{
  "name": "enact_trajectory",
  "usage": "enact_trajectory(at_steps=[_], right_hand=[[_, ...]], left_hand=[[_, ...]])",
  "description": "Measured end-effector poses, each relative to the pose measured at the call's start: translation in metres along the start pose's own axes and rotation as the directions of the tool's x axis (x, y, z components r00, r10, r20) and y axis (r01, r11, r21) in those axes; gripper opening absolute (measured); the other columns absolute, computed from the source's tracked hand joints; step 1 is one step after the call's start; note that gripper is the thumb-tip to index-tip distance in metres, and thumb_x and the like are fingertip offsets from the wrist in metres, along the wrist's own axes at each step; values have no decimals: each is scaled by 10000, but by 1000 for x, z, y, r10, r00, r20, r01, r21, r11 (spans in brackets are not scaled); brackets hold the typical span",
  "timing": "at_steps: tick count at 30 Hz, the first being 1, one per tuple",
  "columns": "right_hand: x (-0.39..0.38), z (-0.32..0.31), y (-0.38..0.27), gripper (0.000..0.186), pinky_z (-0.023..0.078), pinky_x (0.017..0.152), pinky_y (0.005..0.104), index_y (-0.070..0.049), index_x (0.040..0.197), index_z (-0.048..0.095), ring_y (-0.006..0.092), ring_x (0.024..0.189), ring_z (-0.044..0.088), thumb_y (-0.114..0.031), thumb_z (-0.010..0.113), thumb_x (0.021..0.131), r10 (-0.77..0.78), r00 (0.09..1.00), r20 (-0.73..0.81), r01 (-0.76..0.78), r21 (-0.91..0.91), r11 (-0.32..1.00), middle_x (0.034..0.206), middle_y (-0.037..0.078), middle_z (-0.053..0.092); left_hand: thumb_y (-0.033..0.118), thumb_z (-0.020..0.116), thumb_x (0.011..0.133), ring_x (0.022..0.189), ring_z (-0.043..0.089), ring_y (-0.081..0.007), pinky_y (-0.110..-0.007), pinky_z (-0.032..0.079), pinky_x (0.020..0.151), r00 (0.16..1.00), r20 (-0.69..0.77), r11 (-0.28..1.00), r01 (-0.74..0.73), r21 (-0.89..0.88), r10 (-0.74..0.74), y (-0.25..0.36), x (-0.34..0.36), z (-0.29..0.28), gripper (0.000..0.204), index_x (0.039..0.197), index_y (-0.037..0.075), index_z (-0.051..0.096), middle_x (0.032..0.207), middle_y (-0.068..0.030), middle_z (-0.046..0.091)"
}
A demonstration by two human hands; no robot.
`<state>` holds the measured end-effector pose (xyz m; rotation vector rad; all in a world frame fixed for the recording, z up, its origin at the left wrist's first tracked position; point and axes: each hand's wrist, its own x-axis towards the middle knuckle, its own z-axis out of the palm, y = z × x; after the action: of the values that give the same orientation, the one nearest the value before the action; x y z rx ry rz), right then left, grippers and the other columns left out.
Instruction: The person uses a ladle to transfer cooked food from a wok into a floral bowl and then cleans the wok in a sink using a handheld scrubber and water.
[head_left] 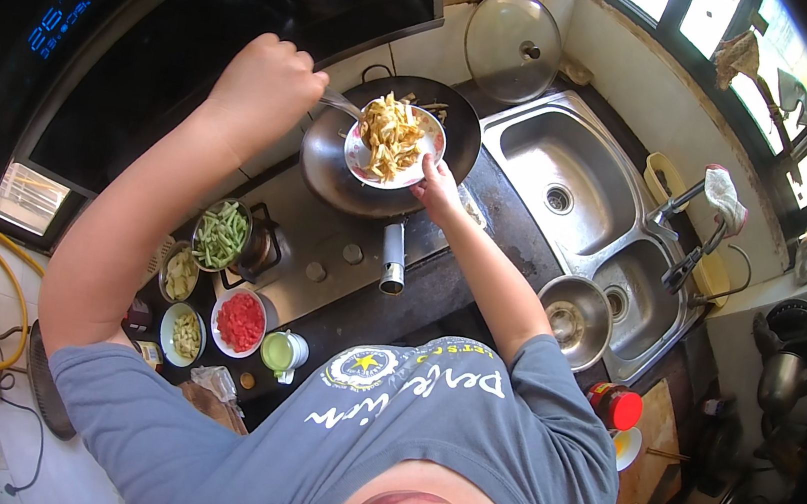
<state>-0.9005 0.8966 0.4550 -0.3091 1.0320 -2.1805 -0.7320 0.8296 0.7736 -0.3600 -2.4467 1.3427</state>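
- Wok [329,164]: on the stove [309,240], a few strips at its far side; judging by this, only a small share of the food lies outside the bowl
- Patterned bowl [431,137]: held above the wok and heaped with browned strips [392,140], so the larger part seems to be gathered here
- Left hand [265,84]: curled tight round the handle of a metal utensil [342,102], whose head is hidden at the strips
- Right hand [439,192]: pinching the bowl's right rim, thumb on top, the fingers beneath mostly out of sight
- Cut ingredients: filling their bowls beside the stove, apparently unused
- Counted, large items: one sink [536,158] with two basins, one wok, one lid [506,58] against the wall, one metal bowl [571,323] at the sink
- Counted, middling: one patterned bowl, four side bowls [232,352] with long green pieces [221,235], red pieces [240,321], pale slices [181,275] and pale chopped bits [185,334]
- Counted, small: one red-lidded jar [624,409], one pale green cup [278,351], one utensil; strips overlap too much to number
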Motion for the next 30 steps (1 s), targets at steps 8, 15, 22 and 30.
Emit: enact_trajectory(at_steps=[8,15,22,30], right_hand=[[-3,-8,-11,293,371,504,174,-144,987,488,35,586,460,-397,498,839,-62,998,-26,62,10,998,774,-43,548],[-11,-13,-20,303,371,530,179,-151,990,489,29,618,462,-411,497,836,-56,998,-40,58,30,998,779,-55,548],[-16,-18,-24,316,395,549,175,-128,997,491,43,661,509,-403,487,843,-64,997,44,65,-24,998,828,-35,565],[-21,-26,-25,326,408,544,176,-113,985,492,46,658,527,-407,482,843,-47,999,23,48,-17,999,821,-26,575]], left_hand=[[148,553,751,639,504,-150,-255,384,605,991,-13,937,-125,325,136,22,11,-22,99,682,99,605,612,-13,508],[215,546,792,652,496,-148,-255,370,621,986,-134,883,-23,468,97,30,1,-28,199,636,97,582,627,-17,507],[253,542,801,685,493,-154,-261,361,654,974,-148,848,-71,526,173,54,-3,-23,212,687,84,597,672,-28,521],[250,557,793,693,498,-147,-252,363,652,989,-148,902,69,425,-6,50,-14,-42,183,711,94,607,700,-18,539]])
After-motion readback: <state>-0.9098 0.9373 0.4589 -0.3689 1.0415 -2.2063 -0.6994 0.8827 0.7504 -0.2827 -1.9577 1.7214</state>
